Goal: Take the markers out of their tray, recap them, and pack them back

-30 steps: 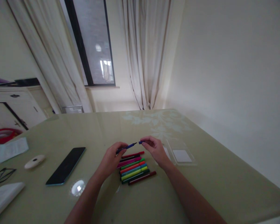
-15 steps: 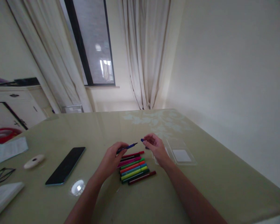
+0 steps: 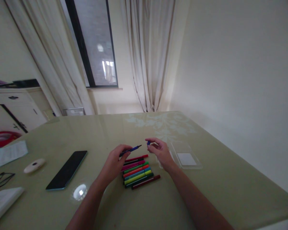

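Note:
My left hand (image 3: 118,159) pinches a blue felt-tip pen (image 3: 133,149), its bare dark tip pointing right. Between the thumb and fingers of my right hand (image 3: 158,150) is a small blue pen cap (image 3: 148,143), held a short way from that tip and apart from it. Under and in front of my left hand lies a row of several felt-tip pens, among them a yellow-green pen (image 3: 138,178), an orange pen (image 3: 136,172) and a dark red pen (image 3: 146,182) nearest me. Beyond my right wrist lies an open clear plastic case (image 3: 198,165), partly hidden by that hand.
Left of my left arm lies a black phone (image 3: 66,171). Farther left are a white oval object (image 3: 34,166), eyeglasses (image 3: 1,181), a face mask (image 3: 11,154) and a white box-like object (image 3: 4,204). A wall (image 3: 242,95) borders the table's right side.
The cap in my right hand has turned from lying sideways to more upright, and the fingers have shifted round it. My left hand and the pen have barely moved.

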Action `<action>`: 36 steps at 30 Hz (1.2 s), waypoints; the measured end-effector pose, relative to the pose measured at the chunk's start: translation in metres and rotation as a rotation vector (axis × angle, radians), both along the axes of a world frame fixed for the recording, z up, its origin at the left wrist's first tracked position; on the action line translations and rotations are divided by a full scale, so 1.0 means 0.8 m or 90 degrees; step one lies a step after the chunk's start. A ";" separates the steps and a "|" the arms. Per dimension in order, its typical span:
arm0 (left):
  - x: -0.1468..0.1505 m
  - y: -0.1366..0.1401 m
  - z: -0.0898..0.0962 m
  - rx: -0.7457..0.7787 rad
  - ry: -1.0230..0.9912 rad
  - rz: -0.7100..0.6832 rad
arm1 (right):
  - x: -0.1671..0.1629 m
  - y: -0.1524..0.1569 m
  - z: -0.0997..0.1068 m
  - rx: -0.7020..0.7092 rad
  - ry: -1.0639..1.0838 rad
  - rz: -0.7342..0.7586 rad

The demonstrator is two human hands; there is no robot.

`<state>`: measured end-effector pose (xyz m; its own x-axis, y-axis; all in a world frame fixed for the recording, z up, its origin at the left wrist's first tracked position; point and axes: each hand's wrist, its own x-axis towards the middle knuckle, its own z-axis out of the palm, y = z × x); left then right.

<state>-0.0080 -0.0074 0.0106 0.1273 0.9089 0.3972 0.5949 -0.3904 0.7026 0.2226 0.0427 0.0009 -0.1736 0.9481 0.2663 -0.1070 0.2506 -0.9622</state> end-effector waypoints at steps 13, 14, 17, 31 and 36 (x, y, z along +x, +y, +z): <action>0.002 0.000 0.000 0.036 -0.002 -0.003 | -0.001 0.002 -0.005 0.120 -0.086 -0.005; 0.002 0.000 -0.001 0.038 0.000 -0.002 | -0.001 0.002 -0.005 0.128 -0.089 -0.003; 0.002 0.000 -0.002 0.044 0.007 0.001 | -0.001 0.001 -0.004 0.140 -0.088 0.012; 0.009 -0.003 0.003 0.011 -0.016 -0.009 | 0.000 0.001 -0.007 0.063 -0.074 0.067; 0.015 -0.003 -0.002 -0.010 -0.032 0.010 | 0.001 -0.001 -0.011 0.020 -0.074 0.077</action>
